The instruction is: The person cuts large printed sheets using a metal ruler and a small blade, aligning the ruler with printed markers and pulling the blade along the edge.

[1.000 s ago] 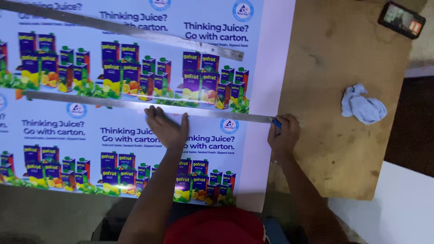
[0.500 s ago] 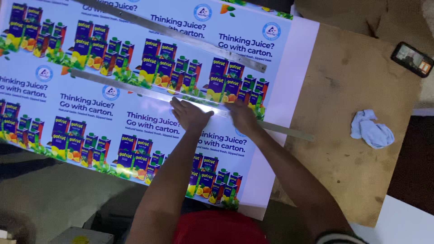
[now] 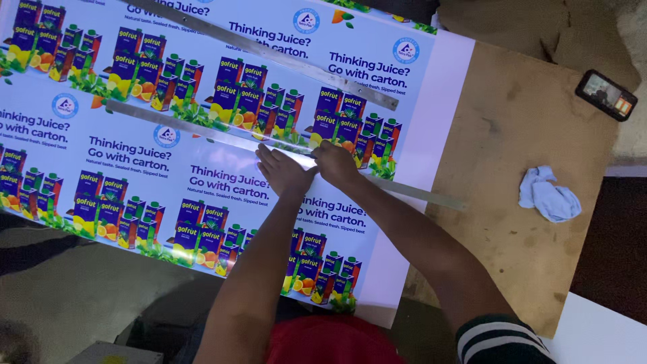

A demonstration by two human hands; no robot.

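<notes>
A large printed sheet (image 3: 202, 182) with rows of juice-carton pictures covers the left of a wooden table (image 3: 512, 141). Across it lies a long metal ruler (image 3: 202, 131), slanting down to the right. My left hand (image 3: 283, 172) lies flat on the ruler near its middle, fingers spread, and presses it down. My right hand (image 3: 335, 164) is right beside it, touching it, with its fingers curled tight at the ruler's edge. The hand hides what it grips; a small blue cutter tip showed there a second ago.
A second metal ruler (image 3: 269, 52) lies higher on the sheet. On the bare wood to the right are a crumpled light-blue cloth (image 3: 549, 195) and a phone (image 3: 604, 94) near the far edge. The sheet's white margin (image 3: 431, 135) ends beside the wood.
My right hand has slid left along the ruler from its right end until it meets my left hand. The left hand stays pressed on the ruler. The view has shifted and tilted.
</notes>
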